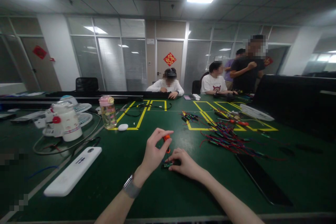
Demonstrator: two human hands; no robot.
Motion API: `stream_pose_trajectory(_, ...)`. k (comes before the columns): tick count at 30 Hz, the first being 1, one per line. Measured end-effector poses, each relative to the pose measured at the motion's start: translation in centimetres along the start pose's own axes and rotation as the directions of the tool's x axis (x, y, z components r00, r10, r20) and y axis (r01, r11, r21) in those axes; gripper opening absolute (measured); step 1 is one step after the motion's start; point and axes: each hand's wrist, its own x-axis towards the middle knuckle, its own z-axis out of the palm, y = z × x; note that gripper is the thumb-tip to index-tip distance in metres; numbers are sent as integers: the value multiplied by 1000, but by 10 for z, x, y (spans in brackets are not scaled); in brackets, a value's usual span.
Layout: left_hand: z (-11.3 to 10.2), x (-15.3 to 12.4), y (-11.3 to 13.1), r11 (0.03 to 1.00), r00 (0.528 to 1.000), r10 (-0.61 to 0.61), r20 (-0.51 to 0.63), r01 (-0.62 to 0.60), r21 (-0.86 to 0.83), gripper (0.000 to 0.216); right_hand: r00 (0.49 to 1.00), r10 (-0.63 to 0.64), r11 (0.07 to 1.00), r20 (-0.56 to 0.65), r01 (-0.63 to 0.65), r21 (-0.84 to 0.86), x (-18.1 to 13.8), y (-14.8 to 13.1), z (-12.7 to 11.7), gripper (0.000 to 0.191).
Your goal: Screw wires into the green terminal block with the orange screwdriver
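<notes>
My left hand [156, 148], with a watch on its wrist, is closed around the orange and black handle of a screwdriver [167, 139]. The screwdriver stands nearly upright, its thin shaft pointing down at a small green circuit board [167, 165] on the green table. Whether the tip touches the board is too small to tell. My right hand [183, 162] lies low over the table, with its thumb and fingertips closed on the board's right side. Part of the board is hidden by those fingers.
Wired circuit boards [225, 133] lie heaped at the right, beyond a dark flat panel [262, 178]. A white case [75, 171], a white jug [65, 122] and a pink-lidded bottle [107, 113] stand left. Yellow tape [141, 119] marks the table [147, 203]. Other people sit and stand opposite.
</notes>
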Motion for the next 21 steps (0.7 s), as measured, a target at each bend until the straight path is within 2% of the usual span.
stream_pose_trajectory(3,0,0,1,1000,1000,-11,-18,12,23,17,1000,-14,1000,6,14,16,0,2,1,20)
stream_pose_trajectory(9,0,-1,1,993,995,-51,89,61,-103,34,1000,-1,1000,-5,1,14,1,2,1,20)
stream_pose_trajectory(15,1,-2,-4,999,998,-37,-40,38,23,23,1000,-15,1000,0,15,-11,0,-1,-1,19)
stream_pose_trajectory(17,0,-2,-4,999,998,-33,-52,36,41,22,1000,-19,1000,0,19,-6,-1,-1,-1,19)
stream_pose_trajectory(21,-1,-2,0,999,999,-33,31,34,-32,30,1000,-11,1000,-5,11,-3,-1,-2,-2,19)
